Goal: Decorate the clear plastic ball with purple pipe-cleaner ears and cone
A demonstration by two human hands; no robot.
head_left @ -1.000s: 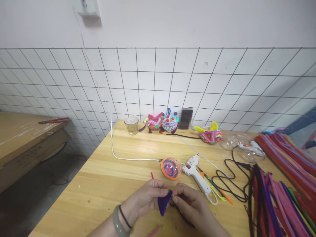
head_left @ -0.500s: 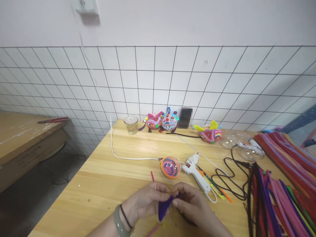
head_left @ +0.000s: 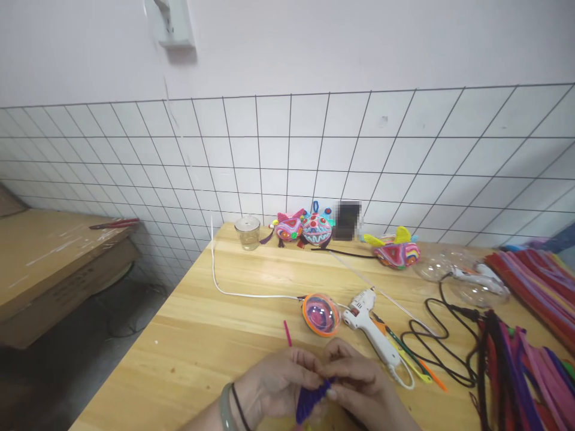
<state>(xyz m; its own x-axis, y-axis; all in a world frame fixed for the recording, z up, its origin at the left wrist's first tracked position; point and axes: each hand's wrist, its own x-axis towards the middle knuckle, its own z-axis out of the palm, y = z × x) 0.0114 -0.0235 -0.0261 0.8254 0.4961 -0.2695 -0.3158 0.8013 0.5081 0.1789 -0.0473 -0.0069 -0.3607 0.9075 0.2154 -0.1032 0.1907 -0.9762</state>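
And there's the left wrist, sporting a smooth, rounded grey-green bangle, and nearer the hand, a thin black band!

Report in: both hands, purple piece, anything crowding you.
Left hand gripping purple piece; right hand pinching its edge. Piece ribbed, partly hidden by hands. White glue gun lying just beyond right hand, pink stem beyond left.

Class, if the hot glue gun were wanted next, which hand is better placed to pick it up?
The right hand, probably: the hot glue gun lies just beyond it. The left hand is farther off. Both hands pinch the purple pipe-cleaner piece.
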